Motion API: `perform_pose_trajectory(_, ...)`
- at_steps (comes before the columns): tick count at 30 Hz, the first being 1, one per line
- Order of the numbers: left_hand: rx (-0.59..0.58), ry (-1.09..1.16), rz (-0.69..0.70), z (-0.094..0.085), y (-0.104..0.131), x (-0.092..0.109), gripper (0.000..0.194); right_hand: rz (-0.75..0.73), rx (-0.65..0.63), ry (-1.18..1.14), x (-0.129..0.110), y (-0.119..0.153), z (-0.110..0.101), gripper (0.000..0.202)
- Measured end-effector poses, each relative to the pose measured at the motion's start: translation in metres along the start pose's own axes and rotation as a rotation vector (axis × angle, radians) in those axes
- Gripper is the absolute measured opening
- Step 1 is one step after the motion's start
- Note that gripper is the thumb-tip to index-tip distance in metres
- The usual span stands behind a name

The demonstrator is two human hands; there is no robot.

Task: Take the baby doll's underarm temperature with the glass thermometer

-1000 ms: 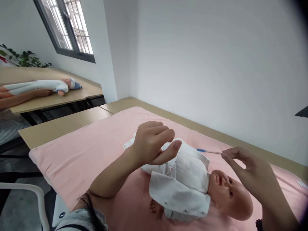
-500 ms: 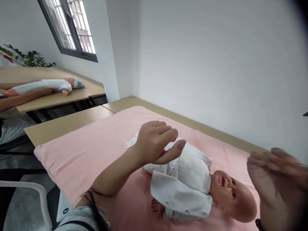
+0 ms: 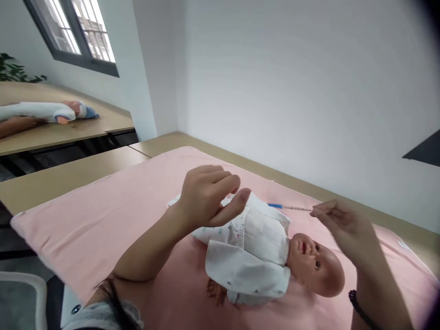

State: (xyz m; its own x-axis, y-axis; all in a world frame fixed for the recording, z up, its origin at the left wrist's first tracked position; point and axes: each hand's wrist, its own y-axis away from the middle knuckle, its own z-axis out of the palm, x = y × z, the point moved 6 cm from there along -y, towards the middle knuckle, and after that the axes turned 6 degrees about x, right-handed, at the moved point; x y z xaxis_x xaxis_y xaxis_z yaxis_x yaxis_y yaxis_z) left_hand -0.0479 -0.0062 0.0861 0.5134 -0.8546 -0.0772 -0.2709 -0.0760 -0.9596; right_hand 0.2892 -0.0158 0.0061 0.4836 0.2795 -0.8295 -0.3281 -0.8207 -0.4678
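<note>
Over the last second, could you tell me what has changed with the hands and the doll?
The right hand, pinching the thin blue-tipped stick, swung off to the right in a blur half a second ago and has come back above the doll, with the tip pointing left again. The left hand stayed raised and loosely curled over the doll's body. The doll stayed on its back on the pink mat.

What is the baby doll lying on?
The doll lies on a pink pad spread over a wooden table. The pad hides the tabletop beneath the doll.
</note>
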Motion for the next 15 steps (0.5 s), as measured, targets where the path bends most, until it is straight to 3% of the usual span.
perform_pose_trajectory(2, -0.009, -0.002, -0.008, 0.001, -0.001, -0.003, 0.035, 0.021, 0.039, -0.128, -0.003, -0.001, -0.002, 0.017)
perform_pose_trajectory(5, -0.031, -0.005, -0.032, 0.003, -0.001, -0.007, 0.037, -0.092, 0.173, -0.502, -0.012, -0.002, -0.017, 0.019)
perform_pose_trajectory(6, -0.041, -0.006, -0.045, 0.005, -0.001, -0.008, 0.038, -0.111, 0.184, -0.547, -0.013, -0.003, -0.021, 0.02)
perform_pose_trajectory(8, -0.08, -0.009, -0.086, 0.012, 0.001, -0.013, 0.041, -0.031, 0.112, -0.412, -0.006, -0.008, -0.021, 0.019)
perform_pose_trajectory(11, -0.187, -0.029, -0.198, 0.037, 0.008, -0.029, 0.044, 0.113, 0.046, -0.177, 0.011, -0.015, -0.026, 0.018)
perform_pose_trajectory(15, -0.259, 0.021, -0.397, 0.095, 0.036, -0.067, 0.029, -0.016, 0.17, -0.515, 0.022, -0.024, -0.053, 0.015)
